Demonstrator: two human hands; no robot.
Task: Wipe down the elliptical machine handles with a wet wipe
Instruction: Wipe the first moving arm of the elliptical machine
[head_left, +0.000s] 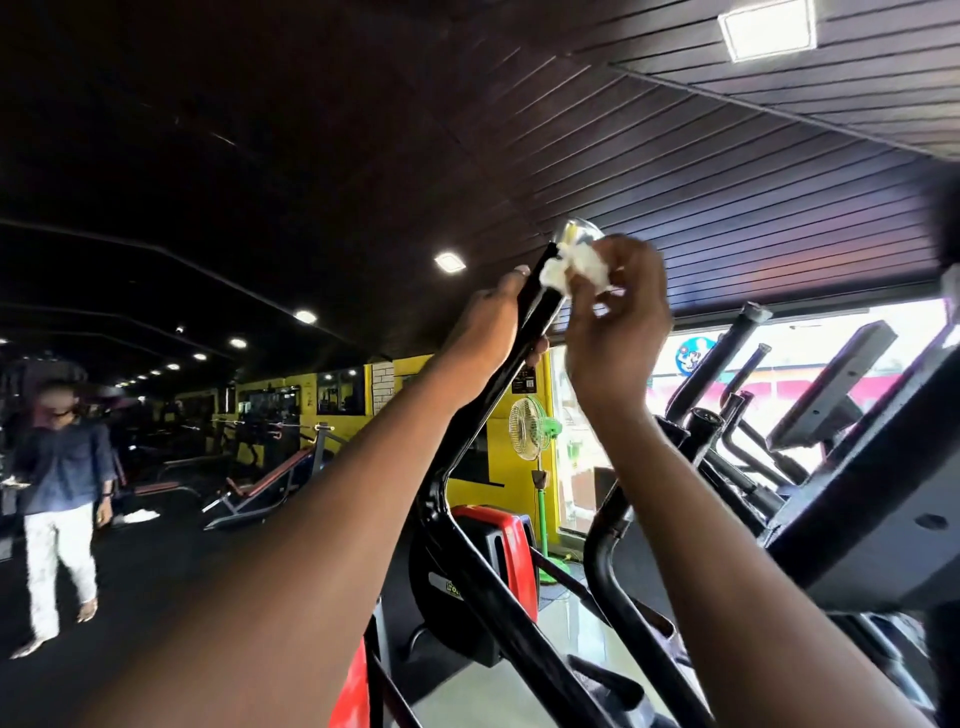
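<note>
The left hand (491, 325) grips the black elliptical handle (532, 306) just below its upper end, fingers curled round the bar and steadying it, while the right hand (618, 322) pinches a crumpled white wet wipe (732, 267) against the top of the same bar. The wipe sits at the handle's tip, touching it, beneath what looks like a clear, glossy end cap (576, 231); whether that is a cap or loose plastic wrapping cannot be told. The step in hand appears to be wiping the top end of this left-side handle. The next move, by judgement, calls for drawing the wipe down the bar, which means the left hand must shift lower or let go to clear the path. The further handles (727, 358) to the right, standing dark against a bright window (810, 353), seem not yet reached. The wipe is partly hidden by the right hand's fingers, so its full extent is unclear. The handle's lower run passes behind the left forearm, and the machine's console (831, 384) is seen only from behind. A person (62, 493) stands at far left, near weight benches (254, 488), and a green pedestal fan (532, 428) stands beyond the handle.
</note>
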